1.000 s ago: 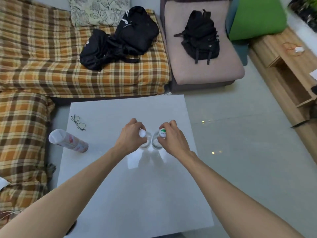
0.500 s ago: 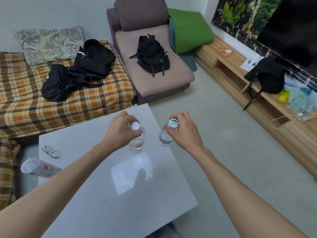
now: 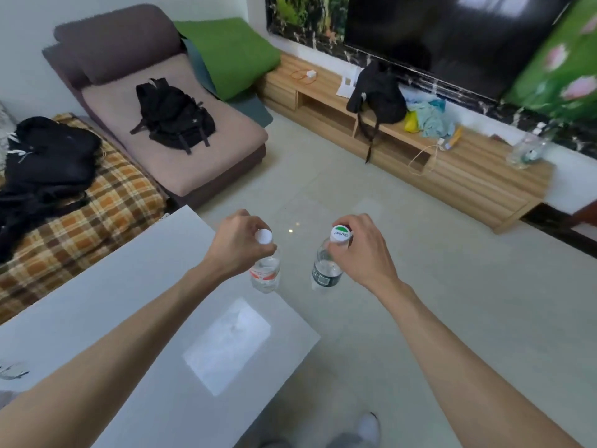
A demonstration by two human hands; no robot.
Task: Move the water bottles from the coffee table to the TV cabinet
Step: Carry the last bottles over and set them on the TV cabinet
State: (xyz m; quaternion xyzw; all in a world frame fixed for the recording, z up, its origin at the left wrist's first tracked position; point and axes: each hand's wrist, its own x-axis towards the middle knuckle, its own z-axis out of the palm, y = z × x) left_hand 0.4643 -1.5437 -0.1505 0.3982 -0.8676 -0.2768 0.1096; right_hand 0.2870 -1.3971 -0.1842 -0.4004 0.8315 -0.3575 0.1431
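My left hand [image 3: 237, 245] grips the neck of a clear water bottle [image 3: 265, 276] with a white cap and a red-and-white label, held in the air by the right edge of the white coffee table [image 3: 135, 302]. My right hand [image 3: 361, 253] holds a second water bottle [image 3: 324, 271] with a green-and-white cap and a dark label, over the floor past the table. The wooden TV cabinet [image 3: 468, 169] runs along the far right wall under a black TV [image 3: 452, 37].
On the cabinet lie a black bag [image 3: 379, 92], coloured cloths [image 3: 426, 118], a cable and a clear bottle [image 3: 526, 148]. A plaid sofa [image 3: 106, 202] with black bags and a chaise with a black backpack [image 3: 172, 116] stand to the left. Pale tiled floor [image 3: 420, 270] separates table and cabinet.
Both hands have lifted the bottles off the table and carried them to the right, the right one out over the floor. The view has swung right toward the TV cabinet.
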